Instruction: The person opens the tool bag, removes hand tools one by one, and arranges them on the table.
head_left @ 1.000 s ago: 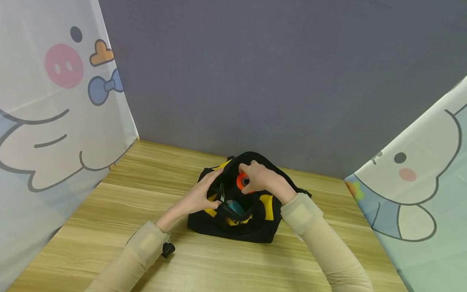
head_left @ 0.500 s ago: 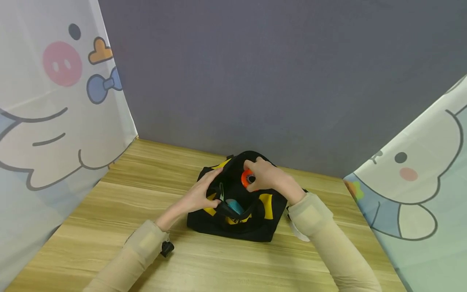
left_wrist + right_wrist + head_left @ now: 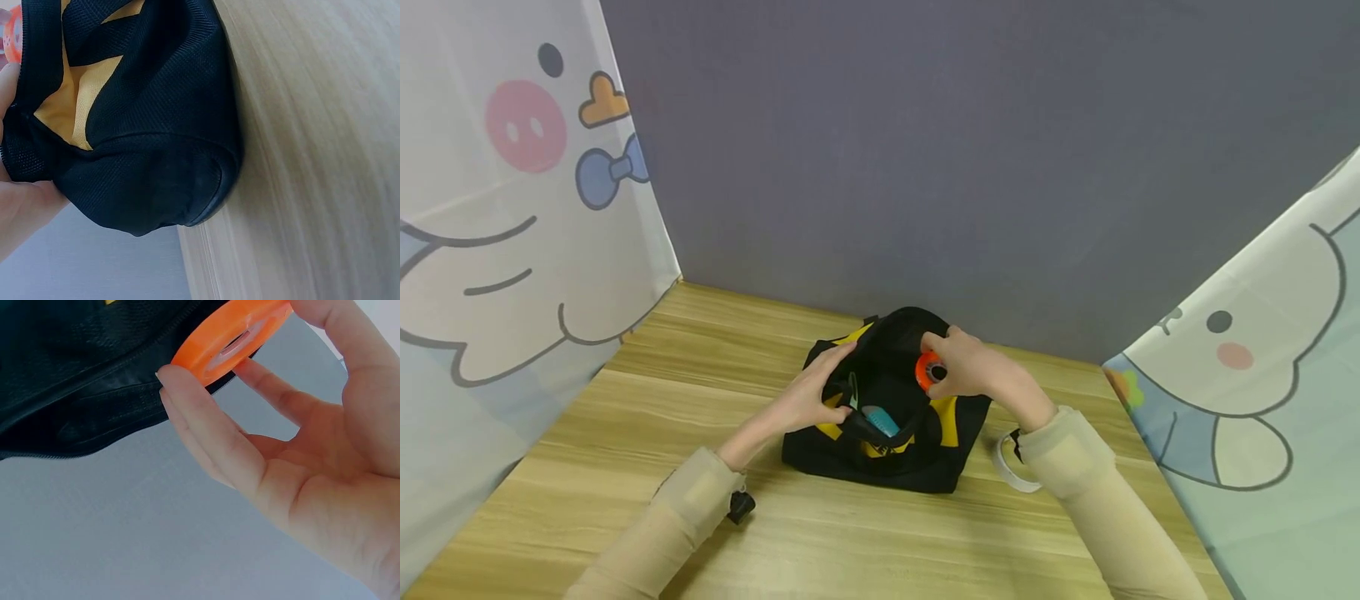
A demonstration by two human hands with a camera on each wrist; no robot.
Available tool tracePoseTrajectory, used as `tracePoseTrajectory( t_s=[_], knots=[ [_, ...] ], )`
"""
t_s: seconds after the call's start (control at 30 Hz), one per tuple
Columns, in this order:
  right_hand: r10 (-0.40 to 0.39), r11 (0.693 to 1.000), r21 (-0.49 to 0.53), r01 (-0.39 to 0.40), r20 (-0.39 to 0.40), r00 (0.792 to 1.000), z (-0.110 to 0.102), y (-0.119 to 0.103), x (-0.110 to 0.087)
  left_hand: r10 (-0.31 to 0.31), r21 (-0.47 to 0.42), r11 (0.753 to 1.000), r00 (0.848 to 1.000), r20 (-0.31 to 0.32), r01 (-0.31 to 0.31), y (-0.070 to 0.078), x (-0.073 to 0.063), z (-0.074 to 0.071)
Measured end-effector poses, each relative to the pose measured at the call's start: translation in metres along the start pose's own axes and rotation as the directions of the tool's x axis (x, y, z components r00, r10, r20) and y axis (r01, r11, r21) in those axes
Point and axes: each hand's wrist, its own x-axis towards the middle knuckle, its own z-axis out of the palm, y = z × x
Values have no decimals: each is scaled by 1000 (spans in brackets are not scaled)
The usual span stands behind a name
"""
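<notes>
While my left hand (image 3: 805, 400), thumb and fingers spread wide, holds the left edge of a black-and-yellow bag's (image 3: 887, 477) opening, my right hand (image 3: 976, 367), partly closed, pinches an orange ring (image 3: 922, 372) between thumb and fingertips. The ring is at the opening's right side, apart from my left hand. Nearer me, a teal item (image 3: 881, 422) lies inside the bag, which rests on a wood-grain desk (image 3: 865, 542) before a grey wall (image 3: 925, 167).

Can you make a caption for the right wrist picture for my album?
A right hand holds an orange ring by the opening of a black bag.
</notes>
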Motion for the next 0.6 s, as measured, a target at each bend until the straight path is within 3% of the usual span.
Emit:
tracePoseTrajectory(
  t_s=[0.6],
  knots=[
    [-8,1000,7,8,-52,999,5,22,-35,8,-25,1000,1000,1,-8,1,1,0]
  ],
)
